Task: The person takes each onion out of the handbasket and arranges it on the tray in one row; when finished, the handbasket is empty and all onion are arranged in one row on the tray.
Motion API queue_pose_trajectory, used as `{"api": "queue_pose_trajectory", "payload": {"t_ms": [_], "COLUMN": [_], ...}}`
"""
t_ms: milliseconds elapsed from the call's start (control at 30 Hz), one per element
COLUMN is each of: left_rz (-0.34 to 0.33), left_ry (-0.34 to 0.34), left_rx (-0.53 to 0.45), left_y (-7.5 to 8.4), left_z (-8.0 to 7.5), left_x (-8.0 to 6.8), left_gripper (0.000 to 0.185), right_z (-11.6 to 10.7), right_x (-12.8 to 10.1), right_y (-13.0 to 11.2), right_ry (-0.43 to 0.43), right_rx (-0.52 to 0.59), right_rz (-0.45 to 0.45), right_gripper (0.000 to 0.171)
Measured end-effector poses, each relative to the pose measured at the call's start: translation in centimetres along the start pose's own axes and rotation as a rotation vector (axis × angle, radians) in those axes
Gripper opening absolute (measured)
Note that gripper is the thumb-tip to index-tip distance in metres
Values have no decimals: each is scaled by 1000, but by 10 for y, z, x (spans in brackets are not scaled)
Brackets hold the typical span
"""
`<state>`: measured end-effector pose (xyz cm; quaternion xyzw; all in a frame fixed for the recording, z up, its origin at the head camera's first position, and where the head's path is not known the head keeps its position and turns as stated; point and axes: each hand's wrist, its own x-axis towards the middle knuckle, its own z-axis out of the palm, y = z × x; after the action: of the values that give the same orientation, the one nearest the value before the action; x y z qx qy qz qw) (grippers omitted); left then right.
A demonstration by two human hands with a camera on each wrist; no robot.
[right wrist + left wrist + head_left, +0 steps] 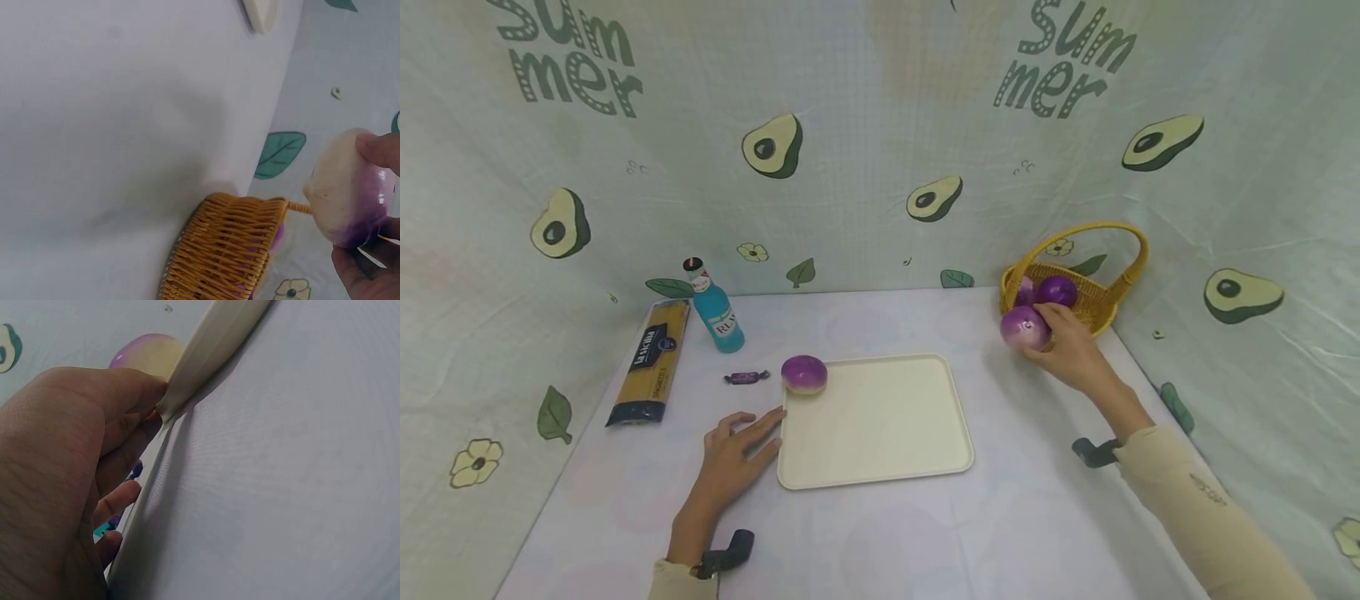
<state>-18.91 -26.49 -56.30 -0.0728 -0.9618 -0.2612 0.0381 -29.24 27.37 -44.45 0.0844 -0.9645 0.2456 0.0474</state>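
The right hand [1071, 350] grips a purple onion [1024, 327] just beside the wicker basket [1093, 310] at far right. The left hand [733, 454] rests open, fingers straight, touching the left edge of the cream tray [880, 425]; a second onion [804, 374] sits at the tray's far-left corner.

Purple-and-white onion [1024, 327] gripped in the right hand [1070, 348] just in front of the wicker basket [1097, 310] near the table's far right corner; cream tray [880, 421] flat at table centre, left edge touched by the left hand [735, 454].
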Motion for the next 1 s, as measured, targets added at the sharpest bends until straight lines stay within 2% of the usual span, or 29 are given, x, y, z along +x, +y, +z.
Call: {"api": "queue_pose_trajectory", "payload": {"t_ms": [333, 667, 1000], "left_rz": [8, 32, 29], "left_ry": [7, 28, 28], "left_rx": [1, -3, -1], "left_y": [-1, -2, -2], "left_z": [1, 2, 2], "left_x": [0, -1, -1], "left_gripper": [51, 50, 50], "right_z": [6, 11, 19], "right_x": [-2, -2, -2], "right_y": [-9, -16, -20], "right_ry": [1, -18, 11], "right_rx": [15, 17, 19], "right_rz": [-56, -47, -80], "right_gripper": [77, 79, 78]}}
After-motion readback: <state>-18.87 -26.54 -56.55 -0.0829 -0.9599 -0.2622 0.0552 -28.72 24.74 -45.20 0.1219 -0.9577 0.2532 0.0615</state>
